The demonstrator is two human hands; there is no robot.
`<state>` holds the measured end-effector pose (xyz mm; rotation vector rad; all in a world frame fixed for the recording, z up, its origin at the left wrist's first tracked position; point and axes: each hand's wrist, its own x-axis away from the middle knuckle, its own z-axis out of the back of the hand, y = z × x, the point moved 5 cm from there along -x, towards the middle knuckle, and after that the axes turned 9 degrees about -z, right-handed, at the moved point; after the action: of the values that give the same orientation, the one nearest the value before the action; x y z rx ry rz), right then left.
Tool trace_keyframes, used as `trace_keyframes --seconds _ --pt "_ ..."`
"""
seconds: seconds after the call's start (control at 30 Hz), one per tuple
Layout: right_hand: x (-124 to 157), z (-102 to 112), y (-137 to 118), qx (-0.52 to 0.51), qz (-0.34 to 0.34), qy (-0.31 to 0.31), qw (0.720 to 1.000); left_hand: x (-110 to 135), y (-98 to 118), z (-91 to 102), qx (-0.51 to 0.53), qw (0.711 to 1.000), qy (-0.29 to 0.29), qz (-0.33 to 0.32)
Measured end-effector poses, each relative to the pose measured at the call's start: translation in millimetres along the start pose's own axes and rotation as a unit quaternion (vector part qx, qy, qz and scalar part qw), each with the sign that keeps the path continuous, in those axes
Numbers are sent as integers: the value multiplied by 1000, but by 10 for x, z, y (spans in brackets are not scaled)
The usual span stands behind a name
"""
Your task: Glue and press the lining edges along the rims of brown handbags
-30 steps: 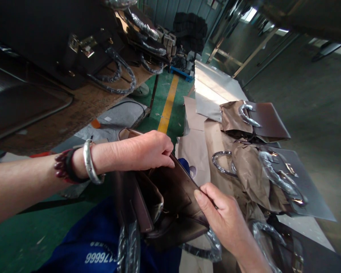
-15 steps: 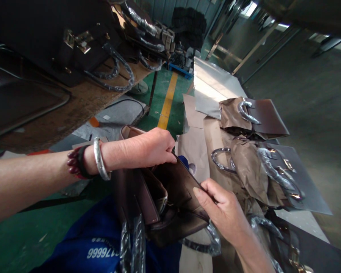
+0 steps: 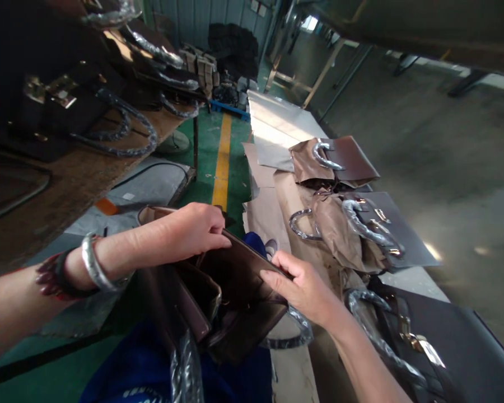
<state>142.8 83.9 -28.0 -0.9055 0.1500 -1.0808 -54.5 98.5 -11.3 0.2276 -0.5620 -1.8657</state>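
A dark brown leather handbag (image 3: 235, 291) rests on my lap above blue cloth (image 3: 143, 369). My left hand (image 3: 193, 229), with a silver bangle and dark bead bracelet at the wrist, is closed over the bag's upper edge. My right hand (image 3: 302, 288) pinches the bag's right edge, thumb on top. A plastic-wrapped handle (image 3: 294, 336) of the bag hangs below my right hand, and another wrapped handle (image 3: 185, 364) shows at the bottom.
On the table to the right lie brown handbags (image 3: 336, 162) part-wrapped in brown paper (image 3: 331, 229), grey sheets (image 3: 277, 120) and a dark bag (image 3: 428, 341). Black handbags (image 3: 67, 101) sit on a wooden bench (image 3: 67, 184) at left. Green floor with a yellow line (image 3: 222, 162) runs between.
The view has swung right and down. My right hand has slid left along the bag's edge, closer to my left hand. Both hands keep their hold on the bag.
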Motion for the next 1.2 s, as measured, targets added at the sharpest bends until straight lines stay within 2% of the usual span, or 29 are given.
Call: trace_keyframes --seconds 0.37,0.63,0.8,0.93,1.07,1.2 --pt "-67 -3 47 -77 33 -20 996 21 21 31 35 994 -13 -100" --pt "-47 -26 31 -113 49 -24 992 -31 5 16 -40 999 -12 -11" --pt "-56 8 94 -134 19 -41 990 -36 38 32 -77 997 -4 9" --pt "-111 66 104 -46 -9 -26 999 -33 52 41 -81 996 -5 21" --pt "-175 62 -104 70 45 29 996 -51 69 27 -85 996 -2 13" --pt "-189 -6 -227 110 74 64 989 -59 55 18 -79 997 -18 8"
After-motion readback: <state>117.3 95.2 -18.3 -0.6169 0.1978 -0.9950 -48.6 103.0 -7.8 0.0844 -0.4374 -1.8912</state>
